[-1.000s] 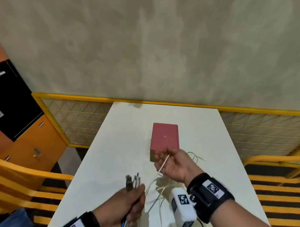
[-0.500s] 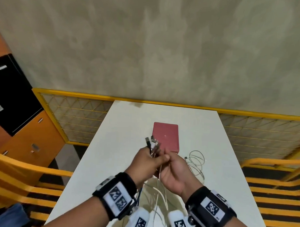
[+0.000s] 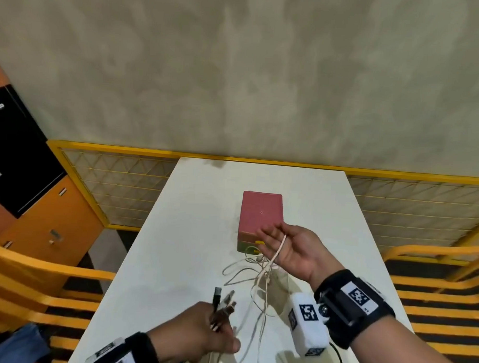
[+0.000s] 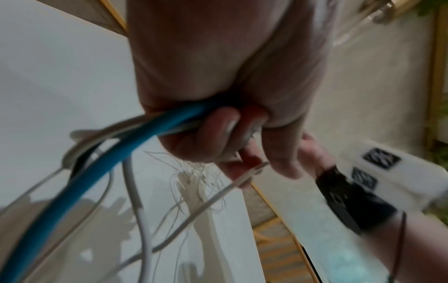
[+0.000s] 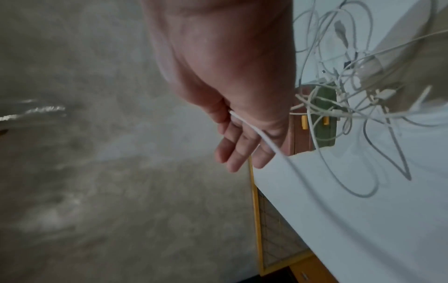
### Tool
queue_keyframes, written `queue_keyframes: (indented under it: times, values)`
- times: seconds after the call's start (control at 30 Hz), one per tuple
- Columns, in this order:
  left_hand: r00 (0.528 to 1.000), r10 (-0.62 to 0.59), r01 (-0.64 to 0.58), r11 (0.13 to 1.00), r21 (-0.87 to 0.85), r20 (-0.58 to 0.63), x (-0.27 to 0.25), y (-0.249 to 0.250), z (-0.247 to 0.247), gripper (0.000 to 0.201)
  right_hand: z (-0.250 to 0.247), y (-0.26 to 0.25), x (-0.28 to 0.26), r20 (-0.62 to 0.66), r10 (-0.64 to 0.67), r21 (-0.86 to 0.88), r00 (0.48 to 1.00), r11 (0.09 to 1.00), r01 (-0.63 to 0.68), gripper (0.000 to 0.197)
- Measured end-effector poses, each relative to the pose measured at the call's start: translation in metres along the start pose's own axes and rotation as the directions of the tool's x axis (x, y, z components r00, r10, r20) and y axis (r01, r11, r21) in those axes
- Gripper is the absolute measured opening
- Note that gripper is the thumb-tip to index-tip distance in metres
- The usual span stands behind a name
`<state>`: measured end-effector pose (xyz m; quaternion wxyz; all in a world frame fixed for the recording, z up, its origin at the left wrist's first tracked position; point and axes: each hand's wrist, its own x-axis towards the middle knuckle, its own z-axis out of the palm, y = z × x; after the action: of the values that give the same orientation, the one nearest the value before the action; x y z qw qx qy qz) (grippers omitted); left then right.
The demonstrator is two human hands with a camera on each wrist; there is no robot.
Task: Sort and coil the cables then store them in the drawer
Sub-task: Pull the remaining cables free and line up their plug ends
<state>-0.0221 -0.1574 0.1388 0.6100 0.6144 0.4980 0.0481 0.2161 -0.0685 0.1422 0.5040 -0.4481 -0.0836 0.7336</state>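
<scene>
1. My left hand (image 3: 200,329) is low and close to me, fist closed around a bundle of cable ends (image 3: 223,303). I hold them with the plugs poking up past my knuckles so the ends stay gathered and I can see them all from the head view.

2. The left wrist view shows what is in that fist: a thick blue cable (image 4: 116,155) and several thinner white ones, all clamped under the curled fingers. They trail down toward the white table (image 3: 176,260) in loose loops.

3. My right hand (image 3: 290,251) is raised farther out, palm up, fingers nearly straight and a little spread. One thin white cable (image 3: 278,250) runs across the fingers; in the right wrist view it seems to come out between two of them, so I judge it is lightly caught there, not gripped hard. That lets the strand slide as I draw it out.

4. I keep the hands well apart to put the strand under light tension, lifting it free of the tangle (image 3: 257,274) lying on the table between them.

5. The red box (image 3: 260,217) with the drawer sits just beyond my right hand. I cannot tell whether its drawer is open. Nothing looks coiled yet, so I judge I am at the sorting stage.
</scene>
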Motion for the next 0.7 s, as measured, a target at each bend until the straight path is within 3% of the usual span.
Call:
queue_keyframes:
  times: [0.07,0.17,0.23,0.33,0.4,0.5,0.6,0.63,0.7]
  values:
    - [0.984,-0.043,0.003,0.975,-0.223,-0.173,0.003,-0.001,-0.006,0.019,0.003,0.008,-0.004,0.04,0.003,-0.026,0.999,1.0,-0.002,0.028]
    - [0.903,0.026,-0.209,0.899,-0.384,-0.43,0.016,0.019,-0.012,0.019,0.008,0.033,-0.01,0.095,0.041,-0.118,0.995,0.993,-0.03,0.025]
    - [0.878,0.116,-0.31,0.877,-0.367,-0.465,0.023,0.044,-0.011,0.015,0.012,0.053,-0.013,0.136,0.06,-0.121,0.989,0.992,-0.044,0.02]
    - [0.845,0.201,-0.344,0.914,-0.215,-0.496,0.039,0.06,-0.017,0.018,0.015,0.064,-0.015,0.146,0.044,-0.142,0.988,0.99,-0.024,0.025]
    - [0.778,0.195,-0.293,0.953,-0.071,-0.597,0.049,0.055,-0.03,0.022,0.01,0.061,-0.018,0.096,0.036,-0.227,0.995,0.974,-0.013,0.02]
    - [0.677,0.117,-0.259,0.962,-0.086,-0.726,0.048,0.048,-0.055,0.056,-0.003,0.054,-0.02,0.029,0.01,-0.328,1.0,0.945,0.0,0.025]
    - [0.588,0.162,-0.278,0.96,-0.01,-0.792,0.04,0.049,-0.067,0.039,-0.006,0.053,-0.022,0.006,0.027,-0.388,1.0,0.922,-0.022,0.025]
    - [0.597,0.2,-0.248,0.967,0.057,-0.777,0.04,0.05,-0.064,0.035,-0.005,0.054,-0.022,0.006,0.034,-0.407,0.999,0.913,-0.029,0.026]
    - [0.697,0.301,-0.213,0.954,0.213,-0.651,0.044,0.052,-0.051,0.028,0.001,0.058,-0.022,0.027,0.059,-0.41,0.998,0.911,-0.043,0.025]
